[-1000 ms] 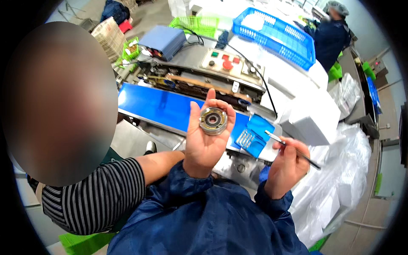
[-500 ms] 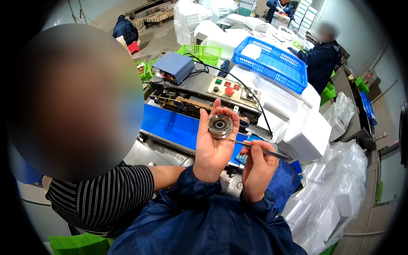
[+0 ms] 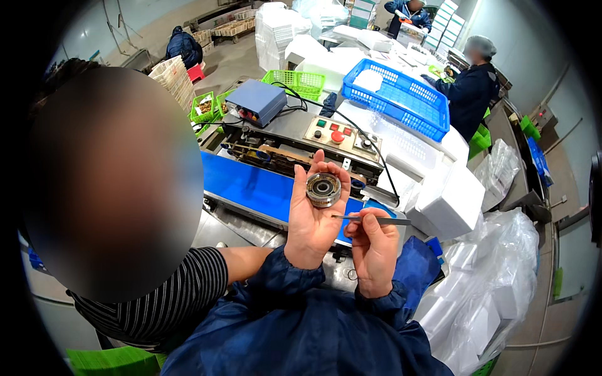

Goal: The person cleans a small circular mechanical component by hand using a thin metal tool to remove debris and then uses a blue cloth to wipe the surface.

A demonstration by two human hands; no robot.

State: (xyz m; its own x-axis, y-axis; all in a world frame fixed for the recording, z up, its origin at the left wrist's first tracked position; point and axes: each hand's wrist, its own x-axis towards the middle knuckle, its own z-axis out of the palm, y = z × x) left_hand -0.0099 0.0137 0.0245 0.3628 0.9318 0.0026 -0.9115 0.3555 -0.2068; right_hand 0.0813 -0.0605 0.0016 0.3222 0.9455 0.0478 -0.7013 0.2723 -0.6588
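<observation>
A round metal wheel with a bearing at its centre (image 3: pixel 323 188) rests in the upturned palm of my left hand (image 3: pixel 309 225), whose fingers curl around its far side. My right hand (image 3: pixel 375 250) pinches a pair of slim metal tweezers (image 3: pixel 389 220) between thumb and fingers. Held almost level, the tweezers point left. Their tip is just below the wheel, over my left palm; whether it touches the skin I cannot tell. Beneath both hands is a machine with a blue conveyor belt (image 3: pixel 241 185). A thin dark ring (image 3: pixel 352 274) lies on the metal surface by my right wrist.
Behind my hands are a control panel with a red button (image 3: pixel 337 136) and a blue-grey box (image 3: pixel 256 102) with cables. A blue crate (image 3: pixel 401 103) and white foam boxes (image 3: pixel 448 197) stand to the right. A person in striped clothing (image 3: pixel 169 294) is close on my left; others work farther back.
My right hand has shifted slightly left, and the tweezers have turned from slanting to nearly level, their tip now lower on my palm. The striped-clothed person's head has moved lower.
</observation>
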